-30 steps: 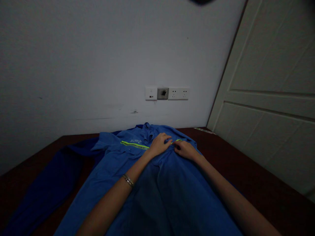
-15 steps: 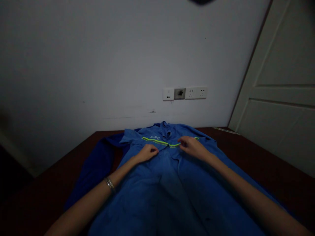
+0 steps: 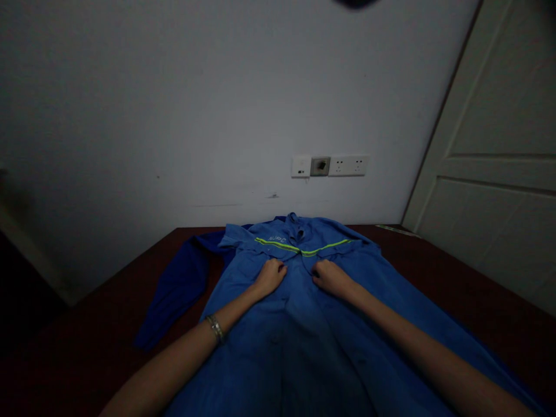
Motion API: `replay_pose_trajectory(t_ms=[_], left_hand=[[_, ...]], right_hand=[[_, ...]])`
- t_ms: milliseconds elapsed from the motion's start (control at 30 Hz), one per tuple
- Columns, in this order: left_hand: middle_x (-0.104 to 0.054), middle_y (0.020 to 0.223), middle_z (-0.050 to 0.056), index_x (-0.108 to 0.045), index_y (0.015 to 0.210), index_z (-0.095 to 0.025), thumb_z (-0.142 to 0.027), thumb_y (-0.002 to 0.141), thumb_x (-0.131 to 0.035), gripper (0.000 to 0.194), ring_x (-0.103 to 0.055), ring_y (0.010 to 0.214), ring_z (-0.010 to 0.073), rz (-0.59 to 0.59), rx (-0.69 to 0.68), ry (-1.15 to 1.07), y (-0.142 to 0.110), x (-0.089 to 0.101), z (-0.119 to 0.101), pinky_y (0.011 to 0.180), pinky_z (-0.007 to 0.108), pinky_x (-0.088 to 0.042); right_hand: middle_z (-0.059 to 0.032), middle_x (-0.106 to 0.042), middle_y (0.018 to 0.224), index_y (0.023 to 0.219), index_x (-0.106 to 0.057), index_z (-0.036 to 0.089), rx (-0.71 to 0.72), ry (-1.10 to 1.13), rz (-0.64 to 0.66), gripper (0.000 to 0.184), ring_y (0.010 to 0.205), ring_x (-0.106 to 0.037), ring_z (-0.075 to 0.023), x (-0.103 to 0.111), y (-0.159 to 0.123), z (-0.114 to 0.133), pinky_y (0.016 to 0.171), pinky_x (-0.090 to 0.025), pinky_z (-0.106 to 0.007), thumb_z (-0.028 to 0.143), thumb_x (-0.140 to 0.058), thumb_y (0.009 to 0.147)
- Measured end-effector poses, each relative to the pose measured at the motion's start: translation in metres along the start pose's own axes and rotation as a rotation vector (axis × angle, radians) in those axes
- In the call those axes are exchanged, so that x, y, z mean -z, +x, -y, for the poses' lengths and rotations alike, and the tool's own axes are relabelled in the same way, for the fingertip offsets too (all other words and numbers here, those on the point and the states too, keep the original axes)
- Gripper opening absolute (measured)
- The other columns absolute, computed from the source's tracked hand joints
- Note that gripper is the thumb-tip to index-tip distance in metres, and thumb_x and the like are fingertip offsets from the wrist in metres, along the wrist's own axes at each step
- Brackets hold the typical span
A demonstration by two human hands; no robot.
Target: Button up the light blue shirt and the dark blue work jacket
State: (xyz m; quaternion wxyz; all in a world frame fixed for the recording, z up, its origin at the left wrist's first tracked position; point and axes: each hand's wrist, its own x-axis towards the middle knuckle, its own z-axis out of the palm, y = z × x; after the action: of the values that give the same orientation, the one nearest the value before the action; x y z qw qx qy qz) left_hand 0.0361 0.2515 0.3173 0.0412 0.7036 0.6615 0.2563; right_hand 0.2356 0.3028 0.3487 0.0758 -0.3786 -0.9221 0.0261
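Note:
A blue work jacket [image 3: 252,347] lies front up on the dark red table, its collar toward the wall. Across its chest runs a yellow-green stripe, with white letters above it on the left half. My left hand [image 3: 270,277], with a metal band at the wrist, is closed on the left front panel just below the stripe. On the other side of the front opening, my right hand [image 3: 332,278] has its fingers curled round the cloth of the right panel. Both fingertips are partly hidden. A darker blue sleeve [image 3: 176,289] stretches out to the left.
The dark red table [image 3: 117,295] ends against a pale wall [image 3: 130,116]. Several sockets and switches [image 3: 347,165] sit on that wall just above the table. A panelled white door [image 3: 490,220] stands at the right.
My right hand has come down from the stripe to the panel below it and closed there. My left hand has shifted slightly right. The dark sleeve's lower end has drawn up and the jacket front looks flatter.

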Motion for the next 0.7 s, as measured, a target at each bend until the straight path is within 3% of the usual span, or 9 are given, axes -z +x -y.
replay_pose_trajectory(t_ms=[200, 333, 433, 567, 700], left_hand=[[-0.067, 0.078, 0.006, -0.069, 0.082, -0.014, -0.024, 0.075, -0.055, 0.018, -0.058, 0.072, 0.0169, -0.025, 0.116, -0.057, 0.012, -0.009, 0.003, 0.065, 0.025, -0.041], [-0.064, 0.082, 0.005, -0.067, 0.084, -0.015, -0.021, 0.072, -0.059, 0.016, -0.057, 0.074, 0.0156, -0.089, 0.146, -0.097, 0.013, -0.013, 0.006, 0.067, 0.025, -0.042], [-0.061, 0.085, 0.004, -0.066, 0.082, -0.016, -0.018, 0.073, -0.059, 0.012, -0.056, 0.077, 0.0153, -0.162, 0.071, -0.141, 0.010, -0.013, 0.003, 0.071, 0.027, -0.043], [-0.059, 0.091, 0.005, -0.064, 0.079, -0.017, -0.016, 0.074, -0.058, 0.008, -0.054, 0.091, 0.0174, -0.307, -0.139, -0.167, 0.007, -0.007, -0.009, 0.083, 0.031, -0.041], [-0.064, 0.092, 0.004, -0.062, 0.087, -0.017, -0.017, 0.079, -0.054, 0.012, -0.056, 0.091, 0.0174, -0.312, -0.248, -0.195, 0.007, -0.006, -0.020, 0.085, 0.031, -0.041]], right_hand=[[-0.0078, -0.070, 0.082, 0.081, -0.070, 0.014, 0.013, 0.383, -0.189, 0.025, 0.075, -0.062, -0.0187, -0.011, 0.000, -0.010, 0.069, -0.042, -0.024, 0.019, -0.046, 0.077], [-0.0073, -0.070, 0.081, 0.083, -0.071, 0.013, -0.116, 0.743, -0.324, 0.026, 0.074, -0.063, -0.0210, -0.023, 0.008, -0.020, 0.069, -0.045, -0.028, 0.028, -0.053, 0.072], [-0.0061, -0.070, 0.073, 0.078, -0.071, 0.011, -0.231, 0.998, -0.351, 0.026, 0.068, -0.062, -0.0206, -0.026, 0.016, -0.022, 0.064, -0.046, -0.029, 0.029, -0.058, 0.067], [-0.0038, -0.070, 0.071, 0.075, -0.071, 0.012, -0.256, 1.217, -0.347, 0.026, 0.067, -0.062, -0.0197, -0.021, 0.024, -0.020, 0.065, -0.047, -0.030, 0.033, -0.061, 0.063], [-0.0038, -0.070, 0.073, 0.076, -0.071, 0.015, -0.272, 1.361, -0.338, 0.028, 0.071, -0.063, -0.0202, -0.016, 0.029, -0.017, 0.071, -0.047, -0.031, 0.036, -0.065, 0.059]])
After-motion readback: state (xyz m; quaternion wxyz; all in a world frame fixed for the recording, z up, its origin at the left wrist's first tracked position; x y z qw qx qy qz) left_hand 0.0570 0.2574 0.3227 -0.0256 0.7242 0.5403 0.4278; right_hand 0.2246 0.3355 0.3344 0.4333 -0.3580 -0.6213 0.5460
